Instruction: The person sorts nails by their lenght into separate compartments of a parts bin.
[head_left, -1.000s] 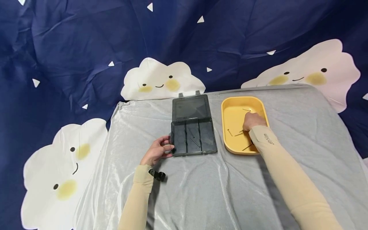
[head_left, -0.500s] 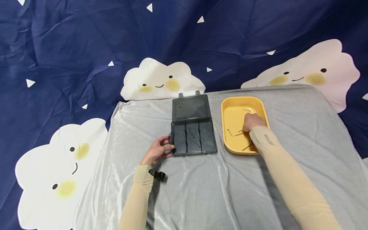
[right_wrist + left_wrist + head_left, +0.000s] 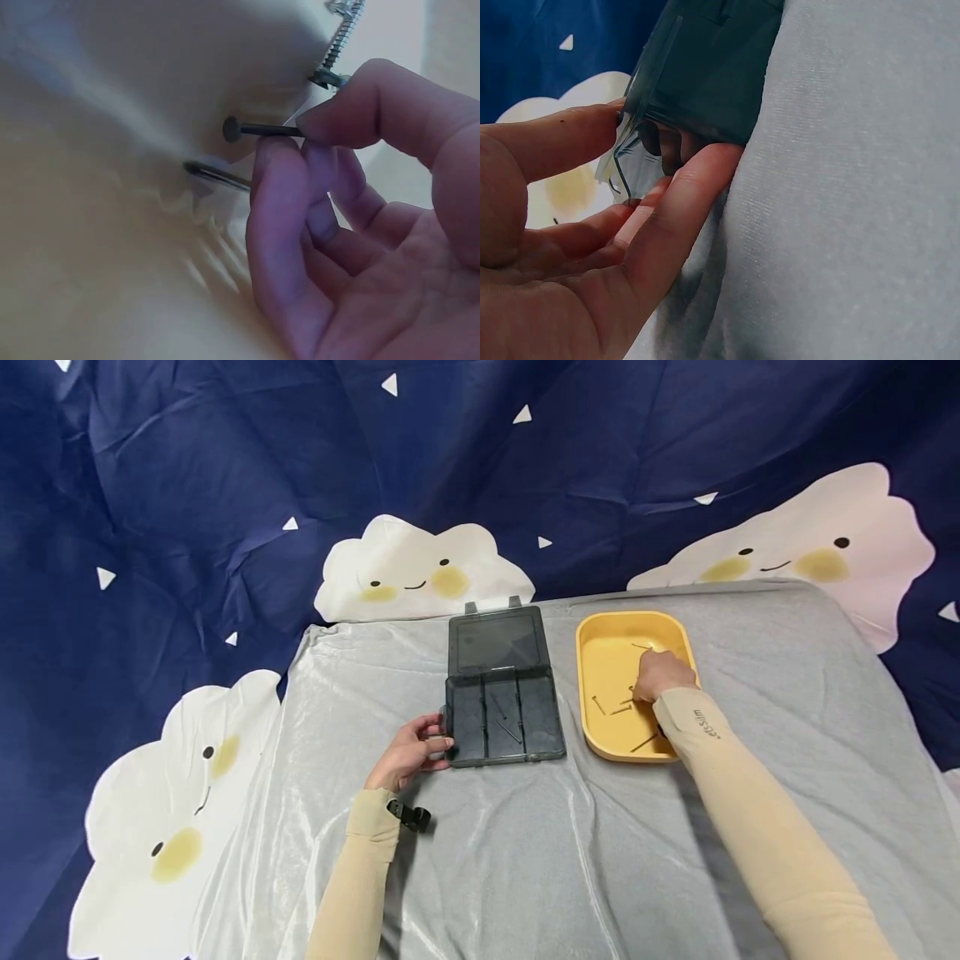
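My left hand [image 3: 411,752] grips the near left corner of a dark see-through compartment box [image 3: 467,718], its lid [image 3: 498,641] folded back. In the left wrist view, thumb and fingers lie around the edge of the box [image 3: 712,75]. Two thin nails lie in the box, one of them a nail [image 3: 510,732] slanting near a divider. My right hand [image 3: 664,675] is down inside the yellow tray [image 3: 590,693]. From the right wrist view, its thumb and index finger pinch a flat-headed nail [image 3: 259,130]. Another nail [image 3: 214,175] shows just beyond the index finger.
More loose pieces lie in the tray, including a nail [image 3: 598,704] at its left and a threaded screw [image 3: 341,41] close to my right thumb. A wrinkled grey cloth [image 3: 495,852] covers the table. Behind it hangs a navy curtain [image 3: 465,443] with clouds.
My right hand has shifted very slightly in the tray, and a bit more of the nails beside its fingers shows. The left hand and the box stay where they were.
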Available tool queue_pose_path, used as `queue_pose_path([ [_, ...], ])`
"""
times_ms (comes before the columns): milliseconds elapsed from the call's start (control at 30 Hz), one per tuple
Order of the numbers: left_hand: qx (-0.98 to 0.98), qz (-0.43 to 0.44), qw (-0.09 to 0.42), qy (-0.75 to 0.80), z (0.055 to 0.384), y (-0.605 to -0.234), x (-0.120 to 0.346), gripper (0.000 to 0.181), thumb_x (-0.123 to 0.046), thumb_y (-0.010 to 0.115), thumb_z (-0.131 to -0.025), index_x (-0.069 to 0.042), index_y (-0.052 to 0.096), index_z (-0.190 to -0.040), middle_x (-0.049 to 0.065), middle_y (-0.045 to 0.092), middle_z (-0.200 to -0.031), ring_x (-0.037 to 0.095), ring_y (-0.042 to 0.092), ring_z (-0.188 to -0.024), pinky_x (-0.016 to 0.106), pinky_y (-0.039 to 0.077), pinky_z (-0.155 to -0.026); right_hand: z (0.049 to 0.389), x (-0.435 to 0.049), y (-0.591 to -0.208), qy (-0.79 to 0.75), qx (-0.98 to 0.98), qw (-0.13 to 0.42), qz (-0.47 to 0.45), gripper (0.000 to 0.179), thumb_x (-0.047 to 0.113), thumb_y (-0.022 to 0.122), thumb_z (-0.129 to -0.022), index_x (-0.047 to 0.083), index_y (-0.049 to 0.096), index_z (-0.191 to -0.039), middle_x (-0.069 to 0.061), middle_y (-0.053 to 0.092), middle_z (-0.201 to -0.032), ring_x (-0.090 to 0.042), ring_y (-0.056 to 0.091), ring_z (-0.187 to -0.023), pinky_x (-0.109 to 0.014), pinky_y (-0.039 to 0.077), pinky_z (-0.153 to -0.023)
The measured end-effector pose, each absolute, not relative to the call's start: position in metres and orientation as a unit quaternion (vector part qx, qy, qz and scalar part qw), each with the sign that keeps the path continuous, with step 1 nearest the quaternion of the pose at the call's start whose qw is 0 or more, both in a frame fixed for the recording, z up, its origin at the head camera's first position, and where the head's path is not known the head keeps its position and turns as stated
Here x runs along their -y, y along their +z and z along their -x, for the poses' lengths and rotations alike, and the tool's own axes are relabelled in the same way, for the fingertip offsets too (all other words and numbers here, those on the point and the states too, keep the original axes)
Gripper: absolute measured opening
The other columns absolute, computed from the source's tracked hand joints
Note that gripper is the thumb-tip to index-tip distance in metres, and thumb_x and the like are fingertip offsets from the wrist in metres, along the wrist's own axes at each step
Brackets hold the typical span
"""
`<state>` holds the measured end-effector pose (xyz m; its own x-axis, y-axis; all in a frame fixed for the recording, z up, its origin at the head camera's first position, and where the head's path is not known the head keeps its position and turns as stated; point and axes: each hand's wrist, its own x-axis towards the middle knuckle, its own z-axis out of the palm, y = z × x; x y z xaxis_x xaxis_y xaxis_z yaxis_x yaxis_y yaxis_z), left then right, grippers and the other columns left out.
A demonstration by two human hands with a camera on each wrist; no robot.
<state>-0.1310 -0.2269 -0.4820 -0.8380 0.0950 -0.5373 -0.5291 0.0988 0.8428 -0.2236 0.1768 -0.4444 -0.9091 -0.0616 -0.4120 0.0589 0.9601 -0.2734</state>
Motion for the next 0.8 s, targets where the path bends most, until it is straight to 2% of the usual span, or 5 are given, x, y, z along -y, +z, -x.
queue_pose_path([
  [233,-0.7,0.14,0.23,0.661,0.128,-0.48,0.227,0.065,0.002,0.066,-0.086,-0.001,0.037,-0.144,0.013,0.054,-0.122,0.015,0.066,-0.089,0.031,0.062,-0.068,0.222,-0.175,-0.441,-0.144,-0.968,0.203,-0.008,0.03,0.02,0.068,-0.08,-0.004,0.06,-0.097,-0.029,0.061,-0.103,-0.046,0.059,-0.096,-0.061,0.052,-0.077],
  [333,-0.699,0.146,0.233,0.66,0.128,-0.481,0.227,0.065,0.002,0.066,-0.087,-0.002,0.038,-0.145,0.014,0.053,-0.124,0.016,0.066,-0.089,0.031,0.062,-0.068,0.222,-0.176,-0.438,-0.147,-0.969,0.198,-0.009,0.031,0.022,0.07,-0.08,-0.003,0.061,-0.096,-0.028,0.062,-0.103,-0.046,0.059,-0.096,-0.061,0.052,-0.076],
  [533,-0.697,0.157,0.236,0.658,0.13,-0.482,0.226,0.064,0.004,0.064,-0.088,-0.004,0.038,-0.145,0.016,0.051,-0.128,0.016,0.065,-0.089,0.031,0.062,-0.068,0.223,-0.178,-0.433,-0.147,-0.97,0.193,-0.007,0.025,0.025,0.07,-0.08,0.002,0.062,-0.087,-0.025,0.063,-0.099,-0.041,0.06,-0.091,-0.057,0.053,-0.071],
  [800,-0.696,0.16,0.237,0.658,0.13,-0.484,0.226,0.064,0.004,0.064,-0.087,-0.005,0.039,-0.145,0.014,0.051,-0.128,0.015,0.065,-0.089,0.031,0.061,-0.068,0.222,-0.182,-0.426,-0.184,-0.968,0.173,-0.002,0.019,0.021,0.066,-0.079,0.006,0.059,-0.087,-0.019,0.061,-0.093,-0.036,0.058,-0.085,-0.047,0.05,-0.062],
])
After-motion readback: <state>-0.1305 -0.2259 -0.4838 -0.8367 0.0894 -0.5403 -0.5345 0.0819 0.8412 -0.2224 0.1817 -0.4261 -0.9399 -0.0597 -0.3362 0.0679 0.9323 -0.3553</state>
